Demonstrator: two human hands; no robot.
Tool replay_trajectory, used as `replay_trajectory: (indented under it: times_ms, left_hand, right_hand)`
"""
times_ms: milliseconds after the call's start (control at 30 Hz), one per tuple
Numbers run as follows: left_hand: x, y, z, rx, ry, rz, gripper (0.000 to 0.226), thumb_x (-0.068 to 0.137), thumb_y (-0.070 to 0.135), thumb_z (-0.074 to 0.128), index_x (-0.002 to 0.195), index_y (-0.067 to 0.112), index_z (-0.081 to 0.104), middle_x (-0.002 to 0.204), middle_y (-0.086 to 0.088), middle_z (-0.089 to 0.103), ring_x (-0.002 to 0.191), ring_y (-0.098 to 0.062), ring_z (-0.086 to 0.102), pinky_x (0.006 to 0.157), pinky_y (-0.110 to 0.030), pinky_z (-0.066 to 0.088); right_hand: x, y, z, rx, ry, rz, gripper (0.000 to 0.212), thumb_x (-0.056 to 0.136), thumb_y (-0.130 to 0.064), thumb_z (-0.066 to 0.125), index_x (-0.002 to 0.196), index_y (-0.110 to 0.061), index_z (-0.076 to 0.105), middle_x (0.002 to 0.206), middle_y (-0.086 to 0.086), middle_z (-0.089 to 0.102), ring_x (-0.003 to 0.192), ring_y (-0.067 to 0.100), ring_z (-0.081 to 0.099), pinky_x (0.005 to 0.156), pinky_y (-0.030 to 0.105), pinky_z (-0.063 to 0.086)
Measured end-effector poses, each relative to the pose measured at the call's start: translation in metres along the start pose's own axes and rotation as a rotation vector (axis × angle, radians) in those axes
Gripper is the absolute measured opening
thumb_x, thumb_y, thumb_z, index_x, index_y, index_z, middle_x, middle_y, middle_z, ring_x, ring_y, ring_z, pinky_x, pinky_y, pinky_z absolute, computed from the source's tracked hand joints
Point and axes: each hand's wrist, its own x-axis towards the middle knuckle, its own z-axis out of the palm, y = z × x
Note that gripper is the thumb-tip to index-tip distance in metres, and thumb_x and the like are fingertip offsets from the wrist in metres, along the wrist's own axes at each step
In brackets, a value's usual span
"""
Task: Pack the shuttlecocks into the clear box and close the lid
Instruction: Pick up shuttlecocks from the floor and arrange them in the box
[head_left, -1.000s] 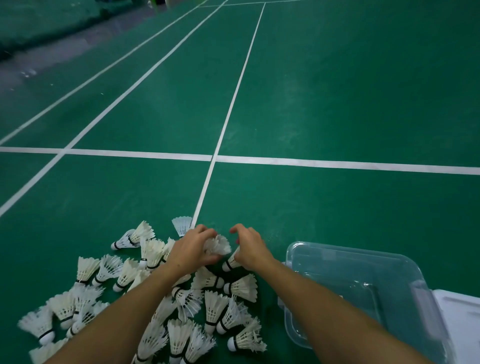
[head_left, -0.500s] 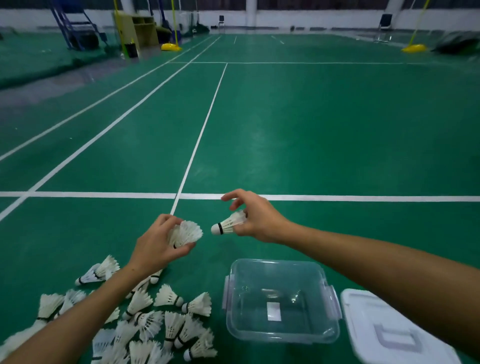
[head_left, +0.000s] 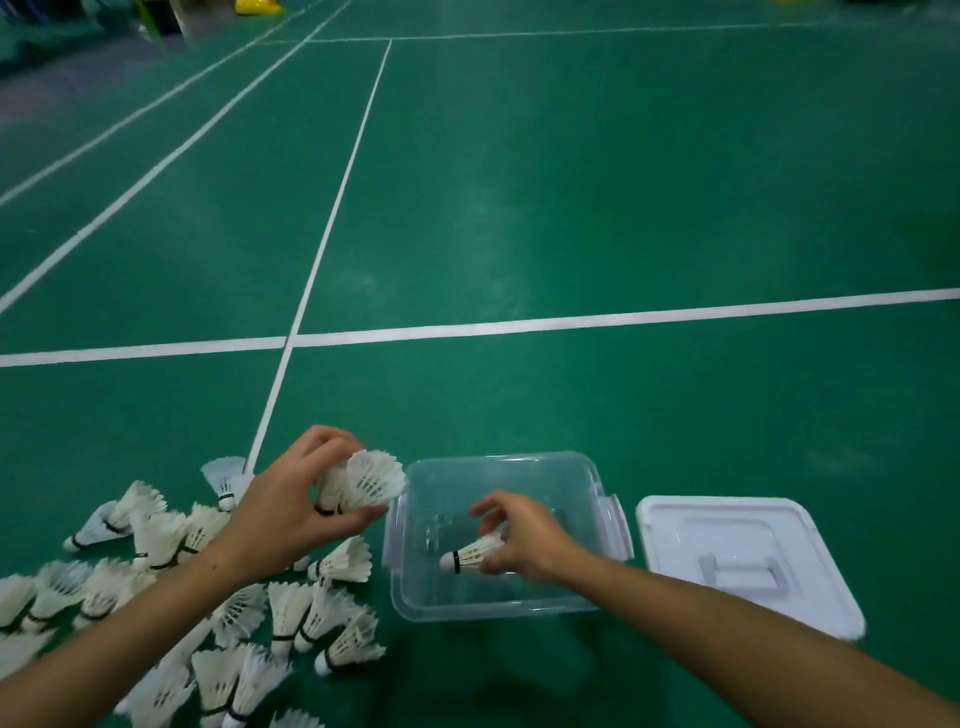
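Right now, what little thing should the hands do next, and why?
Probably the right hand should let go of its shuttlecock. It already holds it down inside the clear box, which looks otherwise empty. The left hand waits beside the box gripping another shuttlecock, likely next.

Both forearms reach forward — left hand (head_left: 283, 512) and right hand (head_left: 522, 538) with fingers curled, pinching.

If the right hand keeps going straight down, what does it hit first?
Probably the floor of the clear box: the right hand holds a shuttlecock inside it, nothing else visible beneath. Depth is unclear.
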Motion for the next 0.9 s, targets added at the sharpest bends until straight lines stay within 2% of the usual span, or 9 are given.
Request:
replay_trajectory:
  times_ms: [133, 200, 267, 433, 533, 633, 700, 800, 900]
  left_hand:
    - [0.0, -0.01, 0.014, 0.001, -0.04, 0.025, 0.072, 0.072, 0.087, 0.067, 0.124, 0.038, 0.061, 0.13, 0.028, 0.051, 0.113, 0.003, 0.058, 0.086, -0.032, 0.062]
    - [0.0, -0.013, 0.019, -0.015, -0.064, 0.04, 0.068, 0.073, 0.084, 0.069, 0.124, 0.039, 0.061, 0.131, 0.028, 0.053, 0.115, 0.002, 0.059, 0.088, -0.032, 0.062]
    - [0.001, -0.014, 0.022, -0.03, -0.073, 0.052, 0.067, 0.075, 0.08, 0.072, 0.123, 0.034, 0.064, 0.131, 0.026, 0.055, 0.115, 0.001, 0.06, 0.089, -0.033, 0.062]
    - [0.006, -0.016, 0.027, -0.028, -0.106, 0.063, 0.067, 0.076, 0.075, 0.075, 0.123, 0.028, 0.067, 0.127, 0.024, 0.057, 0.112, -0.004, 0.063, 0.087, -0.035, 0.061]
    - [0.006, -0.014, 0.031, -0.011, -0.136, 0.056, 0.065, 0.076, 0.078, 0.074, 0.121, 0.032, 0.067, 0.121, 0.027, 0.057, 0.107, -0.004, 0.064, 0.083, -0.035, 0.061]
    - [0.007, -0.011, 0.034, 0.008, -0.15, 0.07, 0.059, 0.076, 0.079, 0.075, 0.115, 0.036, 0.066, 0.114, 0.026, 0.057, 0.1, -0.004, 0.063, 0.076, -0.034, 0.06]
    - [0.009, -0.006, 0.035, 0.034, -0.147, 0.073, 0.057, 0.075, 0.079, 0.073, 0.112, 0.036, 0.065, 0.112, 0.025, 0.056, 0.095, -0.004, 0.063, 0.071, -0.034, 0.06]
    - [0.014, 0.006, 0.043, 0.123, -0.144, 0.1, 0.055, 0.074, 0.077, 0.073, 0.108, 0.034, 0.064, 0.107, 0.022, 0.053, 0.085, -0.004, 0.059, 0.062, -0.034, 0.058]
    - [0.023, 0.021, 0.057, 0.247, -0.164, 0.112, 0.053, 0.072, 0.076, 0.07, 0.106, 0.036, 0.062, 0.105, 0.018, 0.051, 0.082, -0.008, 0.055, 0.058, -0.036, 0.055]
  right_hand:
    - [0.026, 0.017, 0.028, -0.015, -0.097, 0.025, 0.065, 0.072, -0.011, 0.094, 0.129, -0.018, 0.064, 0.109, -0.005, 0.07, 0.086, 0.004, 0.064, 0.071, 0.01, 0.049]
    - [0.033, 0.022, 0.039, -0.011, -0.129, 0.051, 0.066, 0.071, -0.011, 0.096, 0.129, -0.015, 0.065, 0.11, -0.002, 0.071, 0.096, 0.014, 0.069, 0.084, 0.023, 0.059]
    - [0.036, 0.023, 0.045, -0.002, -0.183, 0.059, 0.067, 0.071, -0.011, 0.096, 0.13, -0.013, 0.064, 0.108, -0.001, 0.071, 0.102, 0.02, 0.071, 0.091, 0.034, 0.061]
    - [0.041, 0.021, 0.051, 0.021, -0.277, 0.039, 0.065, 0.069, -0.017, 0.098, 0.126, -0.018, 0.067, 0.099, -0.008, 0.072, 0.091, 0.011, 0.068, 0.082, 0.027, 0.057]
    - [0.041, 0.019, 0.049, 0.06, -0.287, 0.041, 0.067, 0.069, -0.02, 0.098, 0.128, -0.019, 0.066, 0.107, -0.006, 0.073, 0.095, 0.013, 0.07, 0.088, 0.034, 0.061]
    - [0.03, 0.01, 0.031, 0.089, -0.233, 0.023, 0.066, 0.073, -0.019, 0.097, 0.131, -0.019, 0.065, 0.125, 0.0, 0.069, 0.098, 0.015, 0.071, 0.088, 0.039, 0.064]
    - [0.018, 0.003, 0.012, 0.128, -0.151, 0.004, 0.062, 0.077, -0.021, 0.094, 0.132, -0.02, 0.065, 0.128, -0.001, 0.067, 0.095, 0.01, 0.07, 0.09, 0.04, 0.064]
    - [-0.007, -0.012, -0.022, 0.377, 0.014, -0.034, 0.05, 0.081, -0.027, 0.091, 0.125, -0.03, 0.067, 0.125, -0.004, 0.071, 0.103, 0.022, 0.074, 0.087, 0.047, 0.065]
    - [-0.034, -0.034, -0.047, 0.541, 0.098, -0.138, 0.055, 0.083, -0.026, 0.089, 0.13, -0.036, 0.064, 0.132, -0.009, 0.069, 0.111, 0.017, 0.073, 0.092, 0.039, 0.063]
